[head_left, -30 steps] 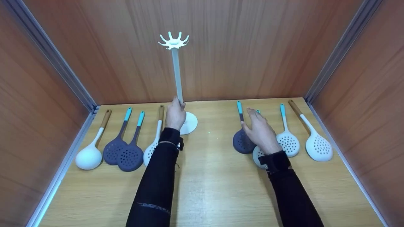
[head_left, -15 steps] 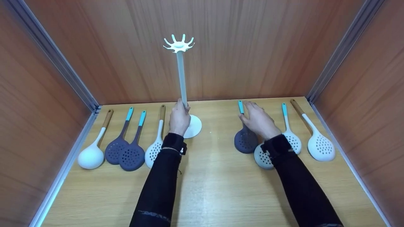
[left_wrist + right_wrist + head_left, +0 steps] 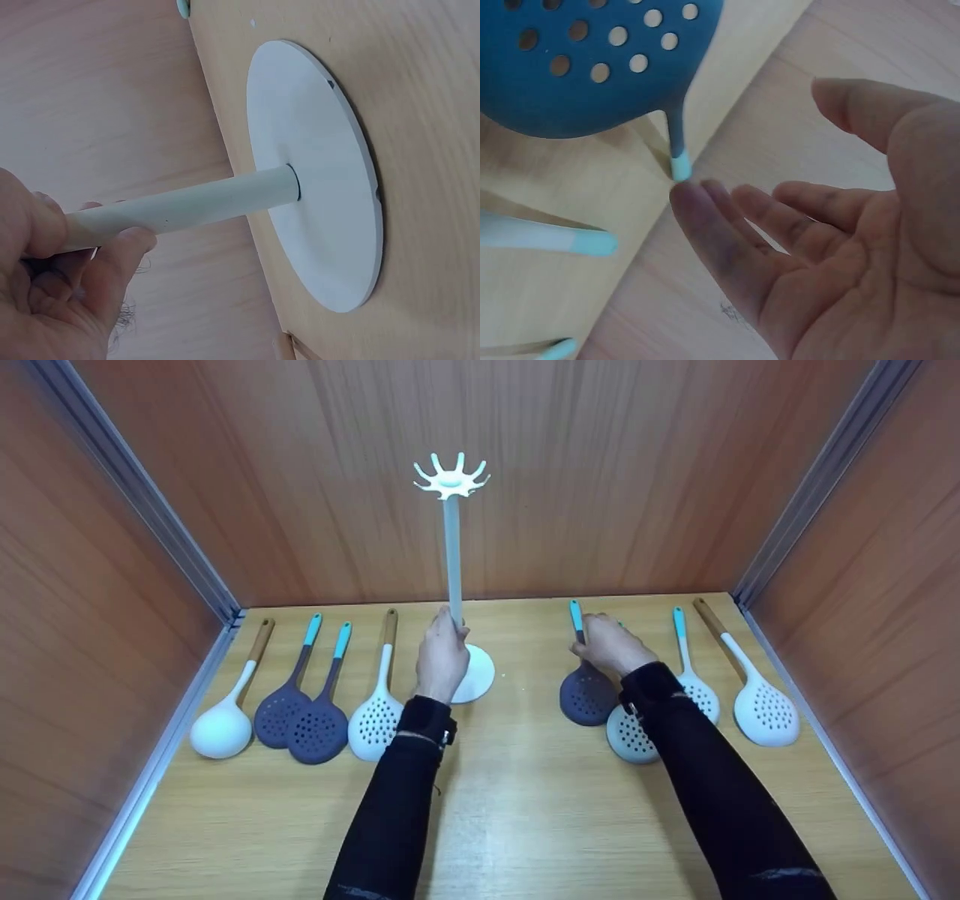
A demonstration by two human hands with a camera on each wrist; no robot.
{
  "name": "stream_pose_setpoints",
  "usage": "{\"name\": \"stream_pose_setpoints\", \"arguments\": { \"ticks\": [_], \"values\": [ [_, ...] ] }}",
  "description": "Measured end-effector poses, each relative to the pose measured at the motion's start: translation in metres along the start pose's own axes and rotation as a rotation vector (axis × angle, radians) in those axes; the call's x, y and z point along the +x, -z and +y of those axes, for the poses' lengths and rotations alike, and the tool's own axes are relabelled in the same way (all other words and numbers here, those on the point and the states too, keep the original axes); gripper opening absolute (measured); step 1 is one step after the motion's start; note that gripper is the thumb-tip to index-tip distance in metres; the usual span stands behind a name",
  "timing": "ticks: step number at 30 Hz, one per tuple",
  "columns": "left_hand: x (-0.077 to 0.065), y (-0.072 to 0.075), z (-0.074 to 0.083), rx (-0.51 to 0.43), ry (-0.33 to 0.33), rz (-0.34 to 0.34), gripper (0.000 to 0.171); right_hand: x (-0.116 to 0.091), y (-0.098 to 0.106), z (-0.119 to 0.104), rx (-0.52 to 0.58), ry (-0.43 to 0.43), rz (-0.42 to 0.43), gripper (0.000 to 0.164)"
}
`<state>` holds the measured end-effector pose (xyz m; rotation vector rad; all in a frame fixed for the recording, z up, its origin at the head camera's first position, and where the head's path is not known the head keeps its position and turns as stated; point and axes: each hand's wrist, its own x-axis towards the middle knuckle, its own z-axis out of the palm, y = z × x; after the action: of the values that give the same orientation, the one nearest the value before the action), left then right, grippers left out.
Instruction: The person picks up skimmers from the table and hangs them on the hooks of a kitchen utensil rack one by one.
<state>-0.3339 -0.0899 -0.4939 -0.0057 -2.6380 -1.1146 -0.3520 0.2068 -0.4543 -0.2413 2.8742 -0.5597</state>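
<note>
Nearest, the black sleeves point(image 3: 390, 840) run off the lower edge of the head view, above a smooth pale-wood desk point(image 3: 525, 825) that is cut off there too; the right sleeve hides part of a pale grey skimmer point(image 3: 630, 739), whose handle is mostly covered. Left of the left sleeve lie a round-bowled white ladle point(image 3: 221, 729), two overlapping dark navy skimmers point(image 3: 318, 731) and a perforated white skimmer point(image 3: 371, 724) with a brown handle; at far right are a turquoise-handled white skimmer point(image 3: 697, 696), partly behind the arm, and a brown-handled one point(image 3: 766, 712). Further in, the left grip point(image 3: 441, 656) is closed around the slim, matte pole of a white stand point(image 3: 478, 675), thumb and fingers curled round it; the stand is upright in the middle of the desk, its flat disc base partly hidden by the hand, its rim nicked in the left wrist view. The right grip point(image 3: 615, 645) is empty, thumb and fingers apart, near the handle of the right-hand navy skimmer point(image 3: 588, 697); whether it touches is hard to tell; the right wrist view crops that perforated head. Farthest, the stand's curved prongs point(image 3: 450, 481) show against a grained brown wall point(image 3: 637, 495).
</note>
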Motion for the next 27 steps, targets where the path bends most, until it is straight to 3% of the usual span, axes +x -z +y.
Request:
{"name": "stream_pose_setpoints", "arguments": {
  "ticks": [6,11,18,24,25,27],
  "values": [
    [-0.012,-0.006,0.006,-0.022,-0.021,-0.007,0.017,0.013,-0.003,0.006,-0.047,-0.061,-0.1,0.039],
    [-0.022,-0.012,0.01,-0.028,-0.035,-0.012,0.019,0.024,-0.007,0.009,-0.061,-0.093,-0.136,0.026],
    [-0.034,-0.019,0.022,-0.03,-0.052,-0.029,0.014,0.033,-0.007,0.012,-0.043,-0.121,-0.178,0.031],
    [-0.042,-0.028,0.031,0.007,-0.087,-0.039,0.013,0.047,-0.012,0.023,0.043,-0.209,-0.172,0.02],
    [-0.042,-0.029,0.032,0.015,-0.096,-0.035,0.013,0.059,-0.019,0.038,0.08,-0.198,-0.159,0.023],
    [-0.042,-0.032,0.033,0.025,-0.112,-0.023,0.013,0.06,-0.018,0.041,0.111,-0.217,-0.159,0.023]
  ]
}}
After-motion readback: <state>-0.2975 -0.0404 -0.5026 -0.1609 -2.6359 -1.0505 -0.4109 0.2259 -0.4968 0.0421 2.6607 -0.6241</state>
